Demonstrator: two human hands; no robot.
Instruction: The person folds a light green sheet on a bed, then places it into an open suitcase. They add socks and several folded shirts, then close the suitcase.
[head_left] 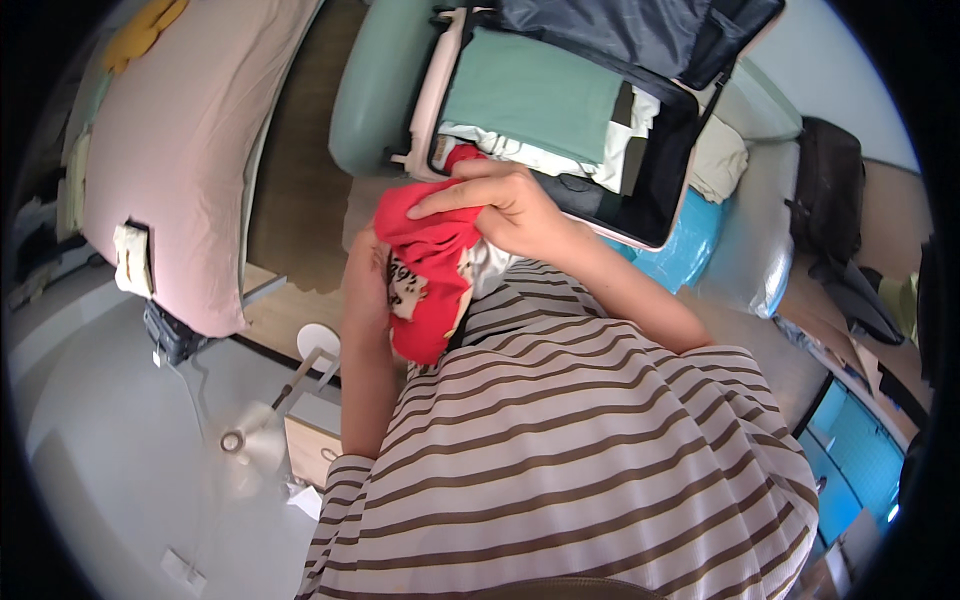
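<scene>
My right hand (515, 208) is closed on a red garment (425, 225) with cream, black-spotted patches, its thumb and fingers pinching the upper edge. The bunched cloth hangs down in front of my striped shirt (560, 420). My left hand (368, 255) is behind the garment, with its fingers hidden by the cloth. Whitish fabric (490, 268) shows beside the red folds, below my right hand. Just beyond both hands lies an open suitcase (427, 95) with a pale pink shell. A folded green cloth (540, 95) and white clothing (520, 152) lie in it.
Left stands a bed (190, 150) with a pink sheet. A green rounded cushion or seat (375, 90) adjoins the suitcase. To its right are a shiny blue plastic bag (690, 240) and a dark backpack (828, 185). A white lamp (255, 440) stands at lower left.
</scene>
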